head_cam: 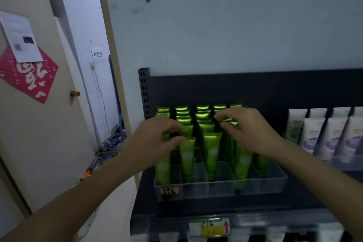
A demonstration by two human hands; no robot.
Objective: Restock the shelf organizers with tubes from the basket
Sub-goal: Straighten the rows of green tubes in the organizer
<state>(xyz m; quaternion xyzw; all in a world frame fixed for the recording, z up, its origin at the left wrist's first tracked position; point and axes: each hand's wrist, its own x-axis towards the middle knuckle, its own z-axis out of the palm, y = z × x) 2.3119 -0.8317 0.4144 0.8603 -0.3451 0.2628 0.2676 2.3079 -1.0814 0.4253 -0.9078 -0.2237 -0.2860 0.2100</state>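
Head view, near to far.

- Yellow price tag (209,227) on the front edge of the dark shelf (196,208).
- Clear organizer (222,184) stands on the shelf, split into rows by dividers. Green tubes (212,151) stand upright in it, crimped ends up, in rows running to the back.
- My left hand (155,141) is over the two left rows. Thumb and forefinger curl around a tube top in the second row; I cannot tell whether they grip it.
- My right hand (249,131) is over the fourth row, fingers curled, tips at the tube tops. Grip unclear too.
- White tubes (332,135) stand just right of the organizer.
- Black back panel (255,88), then grey wall (235,25).
- Far left, a door (39,124) bearing a red paper (29,76).
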